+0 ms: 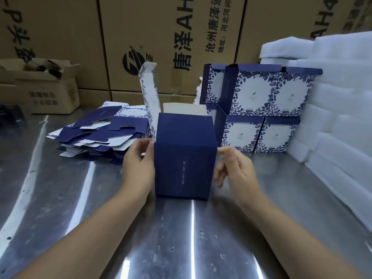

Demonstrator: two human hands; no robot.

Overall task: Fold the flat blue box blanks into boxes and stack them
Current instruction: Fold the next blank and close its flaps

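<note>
Fingers (222, 152) of left hand (138, 164) and right hand (233, 168) are resting loosely apart against the dark blue cardboard box (184, 158), steadying it for flap-closing.

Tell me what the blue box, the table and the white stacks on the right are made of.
Blue box: matte printed paperboard, likely; its raised flap shows a thin pale edge. Table: bare metal, probably stainless steel; streaky reflections, small pits. White stacks: seemingly soft foam sheets; puffy layered edges.
</note>
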